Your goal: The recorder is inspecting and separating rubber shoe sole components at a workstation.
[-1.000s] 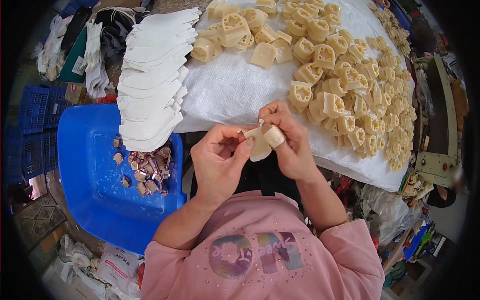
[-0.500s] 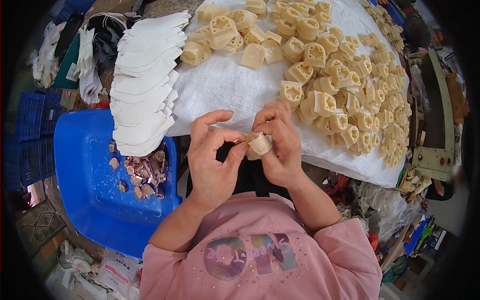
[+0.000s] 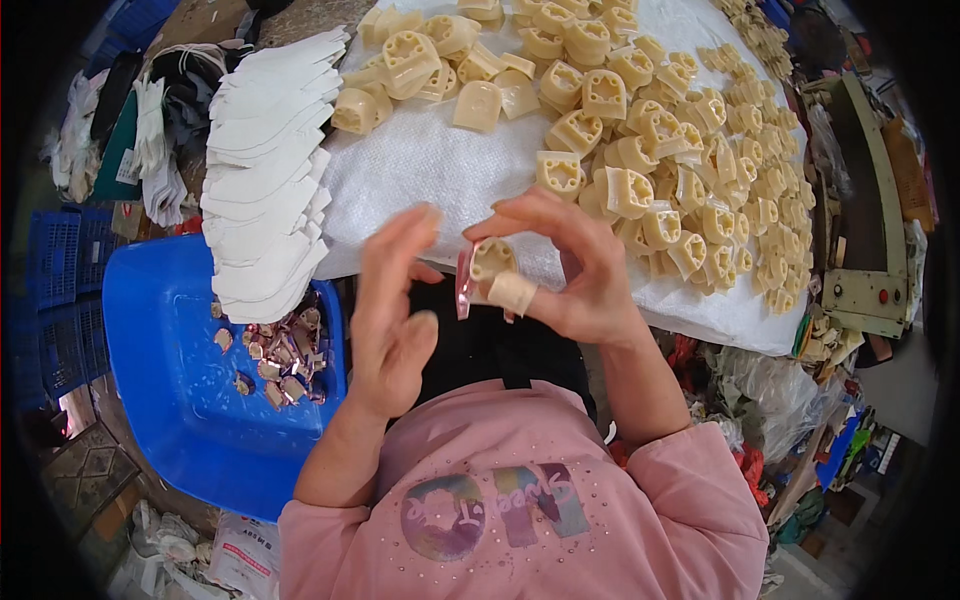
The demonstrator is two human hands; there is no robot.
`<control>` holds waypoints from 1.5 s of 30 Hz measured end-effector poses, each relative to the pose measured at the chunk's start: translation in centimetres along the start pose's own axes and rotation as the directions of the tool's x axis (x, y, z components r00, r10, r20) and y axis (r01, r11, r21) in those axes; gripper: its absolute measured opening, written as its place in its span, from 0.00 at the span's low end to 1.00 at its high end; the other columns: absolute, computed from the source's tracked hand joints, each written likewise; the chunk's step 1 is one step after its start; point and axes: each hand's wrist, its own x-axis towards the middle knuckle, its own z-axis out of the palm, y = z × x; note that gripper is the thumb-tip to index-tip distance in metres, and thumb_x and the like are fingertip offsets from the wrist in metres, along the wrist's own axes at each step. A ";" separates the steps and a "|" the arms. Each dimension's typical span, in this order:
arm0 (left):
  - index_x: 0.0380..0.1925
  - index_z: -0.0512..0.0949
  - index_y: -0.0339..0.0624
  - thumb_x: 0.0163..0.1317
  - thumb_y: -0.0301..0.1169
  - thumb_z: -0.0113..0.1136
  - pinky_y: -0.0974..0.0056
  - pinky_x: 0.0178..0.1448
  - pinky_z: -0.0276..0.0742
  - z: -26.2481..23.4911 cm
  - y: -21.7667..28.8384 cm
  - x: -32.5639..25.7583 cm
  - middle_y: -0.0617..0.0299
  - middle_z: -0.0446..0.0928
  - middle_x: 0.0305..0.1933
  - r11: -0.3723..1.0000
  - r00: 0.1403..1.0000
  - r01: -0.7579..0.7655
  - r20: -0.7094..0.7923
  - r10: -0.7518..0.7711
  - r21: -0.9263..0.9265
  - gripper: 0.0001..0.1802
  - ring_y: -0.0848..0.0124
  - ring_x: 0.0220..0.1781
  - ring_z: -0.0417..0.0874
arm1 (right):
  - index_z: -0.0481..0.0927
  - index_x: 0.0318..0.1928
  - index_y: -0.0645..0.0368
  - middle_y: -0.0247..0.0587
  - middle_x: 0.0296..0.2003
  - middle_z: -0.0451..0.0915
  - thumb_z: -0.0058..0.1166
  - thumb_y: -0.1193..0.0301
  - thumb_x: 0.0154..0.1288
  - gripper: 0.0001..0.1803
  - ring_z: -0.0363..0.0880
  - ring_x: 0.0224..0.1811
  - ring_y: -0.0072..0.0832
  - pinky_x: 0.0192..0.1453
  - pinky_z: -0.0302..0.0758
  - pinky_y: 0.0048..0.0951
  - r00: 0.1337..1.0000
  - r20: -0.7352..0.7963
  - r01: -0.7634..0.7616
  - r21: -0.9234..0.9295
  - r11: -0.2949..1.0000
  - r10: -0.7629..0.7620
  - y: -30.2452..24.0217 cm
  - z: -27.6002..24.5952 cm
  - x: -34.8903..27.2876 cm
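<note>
My right hand holds a cream plastic shoe heel between thumb and fingers, its hollowed face with small holes turned up. Along the heel's left side stands a shiny pink strip; how firmly it is attached cannot be seen. Beige tape wraps the right thumb. Just left of the heel, my left hand is apart from it, fingers spread and slightly blurred, with nothing visible in them. Many more cream heels lie heaped on the white woven sheet beyond my hands.
Overlapping white curved pieces lie in a row at the left of the sheet. Below them, a blue tub contains several shiny pink-covered pieces. A green-grey metal machine frame stands at the right, near clear plastic bags.
My left hand has let go of the heel and moved left, its fingers spreading. The right hand keeps the heel, now turned so its hollow face and the pink strip show.
</note>
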 end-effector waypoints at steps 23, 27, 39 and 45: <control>0.62 0.49 0.29 0.69 0.51 0.34 0.77 0.24 0.66 2.9 0.8 -1.2 0.59 0.70 0.36 0.991 0.995 0.047 0.093 -0.036 -0.125 0.36 0.82 0.23 0.71 | 0.73 0.37 0.61 0.37 0.31 0.73 0.51 0.69 0.65 0.07 0.74 0.16 0.17 0.12 0.70 0.15 0.919 0.253 -0.393 0.614 0.684 0.301 0.3 3.4 -0.7; 0.56 0.57 0.30 0.70 0.49 0.32 0.77 0.31 0.66 3.3 0.3 -1.1 0.58 0.69 0.39 0.999 0.999 0.013 -0.053 -0.011 0.029 0.31 0.81 0.31 0.69 | 0.73 0.38 0.56 0.34 0.35 0.74 0.50 0.64 0.63 0.09 0.68 0.42 0.34 0.50 0.60 0.35 0.987 0.101 -0.145 0.191 0.971 0.127 0.7 4.3 -1.1; 0.58 0.58 0.35 0.70 0.35 0.35 0.75 0.42 0.66 2.8 -0.9 -0.6 0.61 0.68 0.40 0.998 0.978 0.060 -0.202 -0.052 0.035 0.21 0.80 0.36 0.69 | 0.65 0.59 0.58 0.45 0.47 0.69 0.38 0.69 0.69 0.20 0.68 0.46 0.34 0.53 0.64 0.30 0.994 0.001 -0.103 0.429 0.898 0.113 1.3 5.9 -2.4; 0.59 0.57 0.37 0.69 0.35 0.36 0.74 0.38 0.67 2.7 -1.4 -0.7 0.60 0.69 0.41 0.997 0.991 0.055 -0.116 -0.061 -0.055 0.22 0.78 0.35 0.70 | 0.67 0.59 0.58 0.41 0.43 0.68 0.37 0.70 0.68 0.20 0.69 0.43 0.28 0.48 0.68 0.27 0.995 -0.089 0.046 0.115 0.992 -0.036 1.2 5.8 -2.0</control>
